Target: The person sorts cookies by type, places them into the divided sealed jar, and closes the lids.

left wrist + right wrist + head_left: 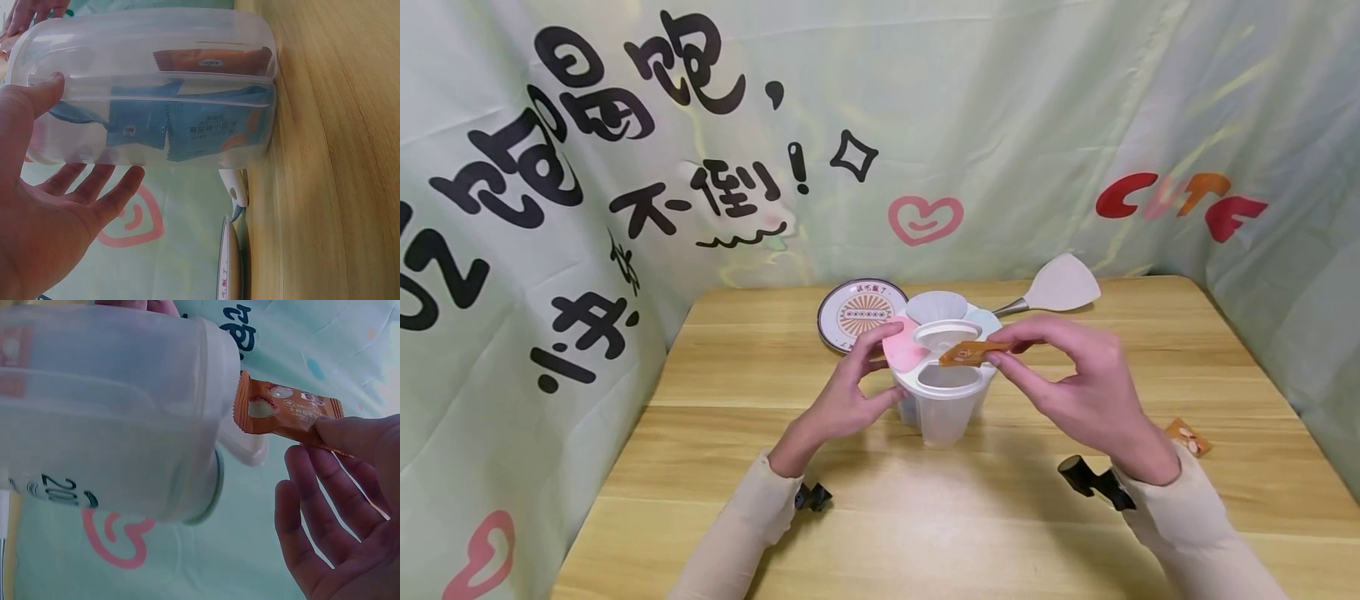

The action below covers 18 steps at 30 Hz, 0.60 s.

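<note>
A clear plastic divided storage jar (945, 421) stands upright on the wooden table, its pink lid (902, 346) on the left and its front flap lid (947, 336) raised. My left hand (850, 392) grips the jar's left side, thumb and fingers spread around the wall. Between thumb and fingers of my right hand (1086, 387), an orange snack packet (964, 354) is pinched over the open front compartment. The left wrist view shows several blue snack packets (219, 128) through the wall, with another orange packet (212, 60) in the neighbouring compartment.
Behind the jar to the left lies a round patterned plate (865, 317). A pale spatula (1063, 286) rests at the back right. Beside my right sleeve, a loose orange packet (1191, 437) lies on the table (722, 358). A printed curtain (1000, 150) hangs behind.
</note>
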Each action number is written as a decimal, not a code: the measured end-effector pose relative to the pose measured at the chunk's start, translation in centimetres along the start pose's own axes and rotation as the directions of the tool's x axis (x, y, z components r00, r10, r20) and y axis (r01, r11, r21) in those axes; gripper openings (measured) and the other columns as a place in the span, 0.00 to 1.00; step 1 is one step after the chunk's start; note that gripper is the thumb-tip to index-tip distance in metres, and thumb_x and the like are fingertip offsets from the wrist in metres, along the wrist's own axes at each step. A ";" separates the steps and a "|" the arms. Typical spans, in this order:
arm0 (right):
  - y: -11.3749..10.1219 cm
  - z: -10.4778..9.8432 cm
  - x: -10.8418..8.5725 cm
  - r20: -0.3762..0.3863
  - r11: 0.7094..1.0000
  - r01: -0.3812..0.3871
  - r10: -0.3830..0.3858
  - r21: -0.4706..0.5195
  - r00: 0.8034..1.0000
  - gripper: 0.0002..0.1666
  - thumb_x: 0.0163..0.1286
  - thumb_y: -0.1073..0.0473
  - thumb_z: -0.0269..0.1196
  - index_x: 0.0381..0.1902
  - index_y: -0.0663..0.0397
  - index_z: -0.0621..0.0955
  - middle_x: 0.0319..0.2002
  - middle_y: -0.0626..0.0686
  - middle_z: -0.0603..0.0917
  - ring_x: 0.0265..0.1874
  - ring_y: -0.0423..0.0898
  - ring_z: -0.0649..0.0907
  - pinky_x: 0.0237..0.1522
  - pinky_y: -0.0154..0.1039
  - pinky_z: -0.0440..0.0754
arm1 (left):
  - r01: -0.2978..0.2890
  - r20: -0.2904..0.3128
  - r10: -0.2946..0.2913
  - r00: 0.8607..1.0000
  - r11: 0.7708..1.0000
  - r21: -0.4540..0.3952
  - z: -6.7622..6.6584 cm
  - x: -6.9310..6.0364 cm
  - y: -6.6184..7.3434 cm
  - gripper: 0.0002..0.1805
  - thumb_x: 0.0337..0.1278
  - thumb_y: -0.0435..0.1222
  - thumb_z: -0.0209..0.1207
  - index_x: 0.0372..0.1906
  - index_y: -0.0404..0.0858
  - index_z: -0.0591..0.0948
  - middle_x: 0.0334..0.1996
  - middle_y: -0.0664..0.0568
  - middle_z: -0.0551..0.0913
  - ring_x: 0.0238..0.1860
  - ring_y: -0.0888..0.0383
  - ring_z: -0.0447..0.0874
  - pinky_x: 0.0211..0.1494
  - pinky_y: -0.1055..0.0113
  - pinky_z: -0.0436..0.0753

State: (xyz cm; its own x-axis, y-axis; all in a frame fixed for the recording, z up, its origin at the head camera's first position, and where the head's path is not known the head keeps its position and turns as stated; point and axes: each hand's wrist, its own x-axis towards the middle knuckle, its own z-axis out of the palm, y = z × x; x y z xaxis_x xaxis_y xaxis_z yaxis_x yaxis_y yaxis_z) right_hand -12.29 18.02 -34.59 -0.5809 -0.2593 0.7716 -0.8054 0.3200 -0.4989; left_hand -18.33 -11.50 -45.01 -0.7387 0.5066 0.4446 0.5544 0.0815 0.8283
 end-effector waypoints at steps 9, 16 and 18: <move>0.0 1.1 -0.1 0.073 0.993 -0.065 0.073 -0.102 0.995 0.20 0.56 0.73 0.80 0.45 0.53 0.92 0.39 0.49 0.94 0.37 0.34 0.85 0.44 0.23 0.85 | 0.007 0.004 -0.007 1.000 1.000 -0.001 0.0 0.0 0.0 0.46 0.60 0.21 0.72 0.80 0.39 0.64 0.82 0.42 0.67 0.72 0.39 0.79 0.72 0.42 0.86; 0.3 1.4 -0.2 0.095 0.990 -0.075 0.087 -0.119 0.992 0.18 0.58 0.71 0.80 0.46 0.52 0.91 0.40 0.47 0.93 0.35 0.34 0.85 0.42 0.23 0.84 | 0.000 0.003 0.000 1.000 1.000 -0.003 -0.1 0.0 -0.1 0.46 0.60 0.20 0.72 0.80 0.39 0.64 0.82 0.42 0.67 0.72 0.39 0.79 0.72 0.39 0.86; 0.4 1.4 -0.2 0.096 0.989 -0.076 0.088 -0.124 0.992 0.19 0.58 0.72 0.79 0.46 0.52 0.91 0.39 0.48 0.93 0.35 0.34 0.85 0.41 0.23 0.83 | -0.008 0.000 0.008 1.000 1.000 0.000 -0.1 0.0 -0.1 0.47 0.59 0.20 0.73 0.80 0.38 0.65 0.82 0.42 0.68 0.72 0.39 0.80 0.71 0.39 0.86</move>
State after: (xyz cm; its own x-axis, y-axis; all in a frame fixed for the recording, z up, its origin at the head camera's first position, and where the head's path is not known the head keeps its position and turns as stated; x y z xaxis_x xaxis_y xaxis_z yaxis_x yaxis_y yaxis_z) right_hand -12.61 16.89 -35.52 -0.6579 -0.3164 0.6834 -0.7385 0.4490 -0.5031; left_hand -18.45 -11.55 -45.10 -0.7344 0.5072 0.4510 0.5600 0.0773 0.8249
